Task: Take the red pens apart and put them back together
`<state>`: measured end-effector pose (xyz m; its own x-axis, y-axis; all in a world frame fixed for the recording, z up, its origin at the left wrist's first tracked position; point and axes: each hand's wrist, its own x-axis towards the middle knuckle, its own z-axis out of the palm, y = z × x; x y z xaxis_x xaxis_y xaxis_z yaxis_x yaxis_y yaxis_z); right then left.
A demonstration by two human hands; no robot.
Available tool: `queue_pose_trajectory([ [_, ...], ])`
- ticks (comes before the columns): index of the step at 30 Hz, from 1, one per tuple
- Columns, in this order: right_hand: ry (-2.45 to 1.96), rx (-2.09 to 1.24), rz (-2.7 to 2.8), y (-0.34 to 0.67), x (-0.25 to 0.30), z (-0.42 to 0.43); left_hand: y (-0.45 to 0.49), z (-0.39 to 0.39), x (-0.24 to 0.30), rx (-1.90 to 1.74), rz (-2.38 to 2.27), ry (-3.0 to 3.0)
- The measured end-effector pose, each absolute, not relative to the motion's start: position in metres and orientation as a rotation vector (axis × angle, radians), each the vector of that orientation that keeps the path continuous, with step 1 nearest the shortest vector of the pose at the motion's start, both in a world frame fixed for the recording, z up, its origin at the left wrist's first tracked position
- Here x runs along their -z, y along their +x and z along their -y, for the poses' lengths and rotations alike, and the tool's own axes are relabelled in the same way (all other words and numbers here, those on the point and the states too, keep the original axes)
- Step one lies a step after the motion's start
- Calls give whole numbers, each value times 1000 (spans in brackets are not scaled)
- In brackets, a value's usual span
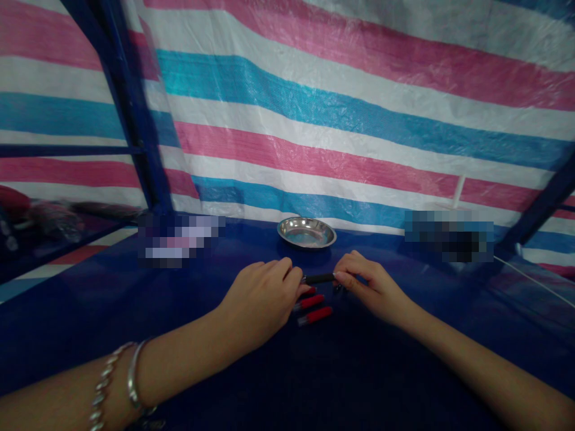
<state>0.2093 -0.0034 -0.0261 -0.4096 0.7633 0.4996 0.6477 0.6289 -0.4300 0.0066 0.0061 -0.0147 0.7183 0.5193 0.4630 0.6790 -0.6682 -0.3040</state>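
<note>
A slim black pen-like stick [320,278] is stretched level between my two hands above the blue table. Its left end disappears into the closed fingers of my left hand [272,293]. At the other end, my right hand [366,284] pinches it between thumb and fingers. Just below the stick lie several short red tubes with pale, clear-looking ends; the nearest red tube [315,316] and the middle red tube [309,302] show best. Another red tube [309,292] is partly covered by my left fingers. A small dark piece [338,288] sits under my right fingertips, too unclear to name.
A shiny round metal dish [307,233] stands on the blue table [242,245] beyond my hands. Blurred-out items lie at the back left and back right. Blue metal posts [130,102] and a striped plastic sheet [341,120] close off the far side. A pale cord [534,281] runs at right.
</note>
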Motion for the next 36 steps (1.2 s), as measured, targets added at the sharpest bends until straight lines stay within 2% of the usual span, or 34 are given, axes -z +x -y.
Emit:
queue_pose_trajectory([
  [29,-1122,-169,2142,211,24,5,6,-9,15,498,874,-2543],
  [33,-1122,-235,2074,211,25,4,6,-9,16,473,899,-2535],
  [36,-1120,-411,1969,211,27,4,6,-9,17,461,914,-2531],
])
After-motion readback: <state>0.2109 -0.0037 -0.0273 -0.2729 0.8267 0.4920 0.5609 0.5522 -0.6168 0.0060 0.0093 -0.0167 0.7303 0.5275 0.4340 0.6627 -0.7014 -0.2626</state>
